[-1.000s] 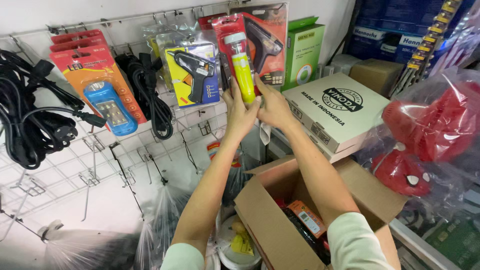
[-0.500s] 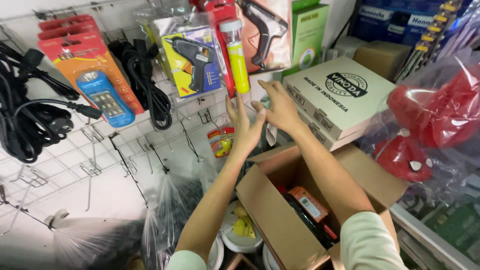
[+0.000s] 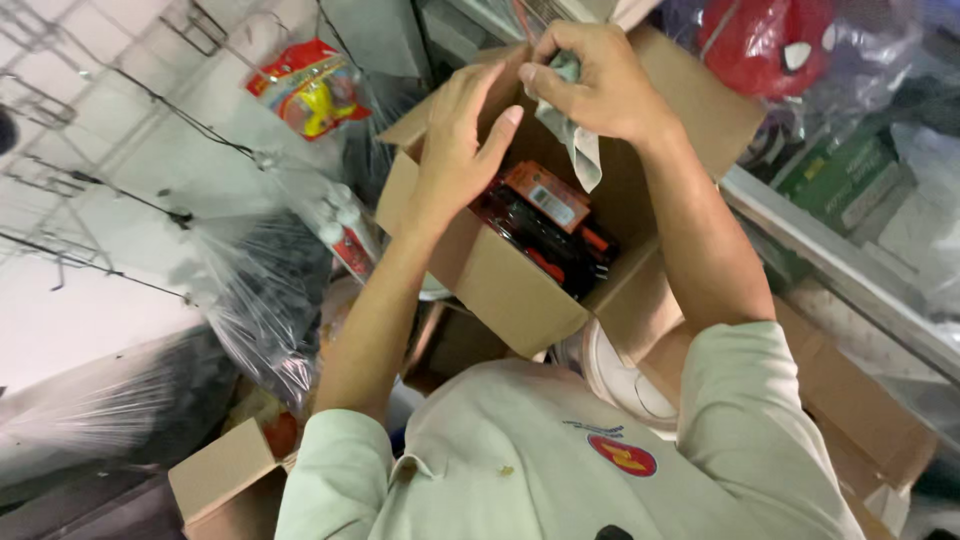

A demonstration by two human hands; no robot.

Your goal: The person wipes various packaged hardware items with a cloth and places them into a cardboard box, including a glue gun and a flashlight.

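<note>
Pinching a crumpled plastic wrapper (image 3: 578, 140), right hand (image 3: 590, 80) fingers closed on it; left hand (image 3: 455, 140) open, empty, over the cardboard box (image 3: 500, 280). Risk: wrapper slips into the box, burying the orange packs (image 3: 545, 195).

The right hand (image 3: 600, 85) pinches a crumpled grey cloth (image 3: 577, 140) above an open cardboard box (image 3: 505, 285). The left hand (image 3: 458, 140), fingers spread, rests beside the cloth over orange-and-black packages (image 3: 545, 215) inside.

Box mouth (image 3: 560, 250) is mostly open, but 2 hands (image 3: 455, 140) (one gripping a rag (image 3: 580, 150)) crowd the far side.
</note>
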